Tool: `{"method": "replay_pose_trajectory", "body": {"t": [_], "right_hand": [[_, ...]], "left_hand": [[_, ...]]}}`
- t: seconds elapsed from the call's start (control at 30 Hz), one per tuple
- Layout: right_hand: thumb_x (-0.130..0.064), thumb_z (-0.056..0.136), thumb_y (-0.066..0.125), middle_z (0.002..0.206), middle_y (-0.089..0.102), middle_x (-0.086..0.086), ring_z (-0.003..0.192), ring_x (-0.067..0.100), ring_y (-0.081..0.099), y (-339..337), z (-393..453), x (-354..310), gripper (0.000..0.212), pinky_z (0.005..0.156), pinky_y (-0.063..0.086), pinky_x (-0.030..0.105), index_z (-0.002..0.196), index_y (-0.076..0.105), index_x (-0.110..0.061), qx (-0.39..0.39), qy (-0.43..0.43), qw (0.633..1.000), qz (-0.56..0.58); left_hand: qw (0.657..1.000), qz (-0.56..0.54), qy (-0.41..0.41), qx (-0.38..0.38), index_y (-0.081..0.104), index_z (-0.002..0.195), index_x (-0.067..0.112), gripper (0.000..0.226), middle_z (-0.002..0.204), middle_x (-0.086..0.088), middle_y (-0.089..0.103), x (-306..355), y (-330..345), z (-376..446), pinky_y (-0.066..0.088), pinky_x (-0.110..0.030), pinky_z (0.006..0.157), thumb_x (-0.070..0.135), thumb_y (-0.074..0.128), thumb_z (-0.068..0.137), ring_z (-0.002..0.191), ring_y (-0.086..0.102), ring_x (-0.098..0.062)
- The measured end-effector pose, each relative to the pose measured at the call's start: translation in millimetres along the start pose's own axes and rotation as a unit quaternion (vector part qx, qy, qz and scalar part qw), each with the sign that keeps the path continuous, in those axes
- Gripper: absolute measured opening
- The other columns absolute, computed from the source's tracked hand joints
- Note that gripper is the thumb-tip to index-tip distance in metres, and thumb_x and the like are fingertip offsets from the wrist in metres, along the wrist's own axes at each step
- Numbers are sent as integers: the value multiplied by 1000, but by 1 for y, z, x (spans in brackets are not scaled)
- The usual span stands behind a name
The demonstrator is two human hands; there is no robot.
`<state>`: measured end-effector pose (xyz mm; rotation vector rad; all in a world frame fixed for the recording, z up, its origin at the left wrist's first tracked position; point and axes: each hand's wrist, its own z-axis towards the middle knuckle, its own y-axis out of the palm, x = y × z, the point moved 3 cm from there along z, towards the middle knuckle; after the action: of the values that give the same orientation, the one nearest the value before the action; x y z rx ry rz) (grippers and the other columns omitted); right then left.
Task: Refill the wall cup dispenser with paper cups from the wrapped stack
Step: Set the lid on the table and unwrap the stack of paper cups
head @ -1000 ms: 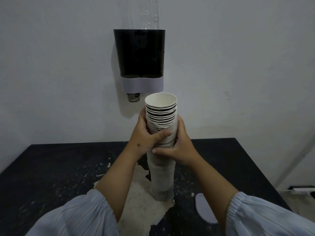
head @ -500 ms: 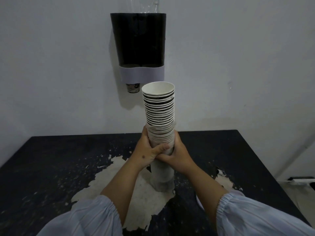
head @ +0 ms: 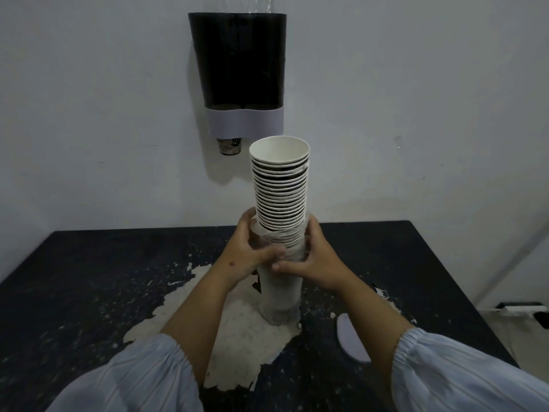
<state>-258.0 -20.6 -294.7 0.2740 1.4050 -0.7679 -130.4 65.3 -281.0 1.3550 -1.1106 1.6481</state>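
Cups (head: 279, 191) stand bared above both grips; left hand (head: 248, 255) and right hand (head: 315, 257) clasp wrapper (head: 279, 288); strip it evenly downward.

A dark table (head: 89, 278) with a worn, peeling pale patch bears the upright wrapped stack (head: 279, 292) of cups; a pale oval lid (head: 352, 337) lies nearby.

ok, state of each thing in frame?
Cup stack: upright on table, upper part bare.
Wrapper: pushed down, covering lower stack.
Dispenser: on wall, one cup showing at outlet.
Left hand: gripping wrapper edge.
Right hand: gripping wrapper edge.
Lid: flat on table.
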Motion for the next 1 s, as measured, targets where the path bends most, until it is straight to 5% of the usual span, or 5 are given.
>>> {"method": "replay_pose_trajectory", "body": {"t": [0.13, 0.3, 0.47, 0.67, 1.0], "right_hand": [[-11, 65, 83, 131, 42, -17, 119, -9, 45, 1, 7, -22, 97, 90, 45, 7, 138, 21, -29, 18, -39, 999, 0], [-12, 75, 76, 125, 46, -21, 110, -21, 46, 10, 7, -10, 84, 87, 42, 2, 140, 25, -25, 24, -31, 999, -19], [-13, 77, 74, 122, 47, -25, 108, -17, 49, 15, 1, 15, 75, 86, 43, 3, 134, 28, -32, 31, 5, 999, -23], [-12, 77, 74, 120, 51, -18, 106, -15, 51, 17, 0, 32, 70, 83, 45, 3, 132, 33, -27, 38, 29, 999, -12], [-15, 72, 79, 134, 43, -10, 126, 8, 45, 15, -15, 51, 86, 100, 44, 19, 141, 27, -22, -36, 66, 996, -48]], "left_hand": [[998, -43, 21, 27, 38, 128, 32, 94, 122, 18, 55, 15, 1, 3, 51, -17, 88, 68, 74, 49, 114, 56, 1], [999, -21, -13, 28, 41, 130, 25, 68, 115, 16, 57, -3, 6, 0, 50, -9, 79, 30, 73, 70, 114, 56, -7], [998, -8, -53, 32, 36, 139, 23, 90, 137, 2, 52, -27, 7, -5, 42, -34, 106, 35, 79, 61, 125, 49, -15], [997, -13, -62, 40, 37, 138, 24, 82, 133, 5, 52, -38, 10, -1, 43, -27, 99, 18, 79, 69, 122, 50, -12], [993, 55, -108, -13, 28, 143, 23, 103, 141, 8, 44, -63, 15, -13, 38, -30, 107, 27, 86, 58, 131, 42, -12]]}}
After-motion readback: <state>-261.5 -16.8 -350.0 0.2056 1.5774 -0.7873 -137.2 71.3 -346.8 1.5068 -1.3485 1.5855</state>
